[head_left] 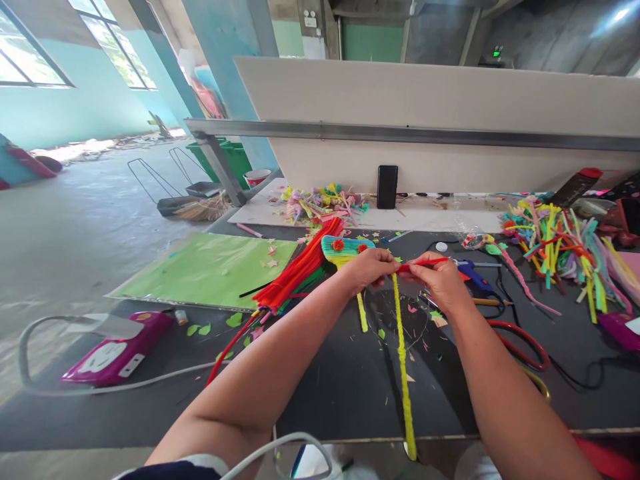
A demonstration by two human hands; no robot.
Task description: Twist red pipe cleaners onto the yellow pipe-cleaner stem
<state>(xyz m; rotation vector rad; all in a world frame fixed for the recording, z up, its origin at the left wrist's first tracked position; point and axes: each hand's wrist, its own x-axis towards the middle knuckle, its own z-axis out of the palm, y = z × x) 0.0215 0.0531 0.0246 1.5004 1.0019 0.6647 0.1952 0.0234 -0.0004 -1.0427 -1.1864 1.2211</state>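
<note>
A twisted yellow fuzzy stem is extended past the near edge of the dark tabletop; white labels on a glossy purple packet are illegible. At the yellow stem's far end, a red fuzzy stem is pinched by left hand and right hand.

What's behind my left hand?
A flat turquoise-and-yellow fuzzy piece with orange-red pompoms shows past your left hand. The hand covers part of it, so whether it joins the fuzzy yellow strip below can't be seen.
</note>
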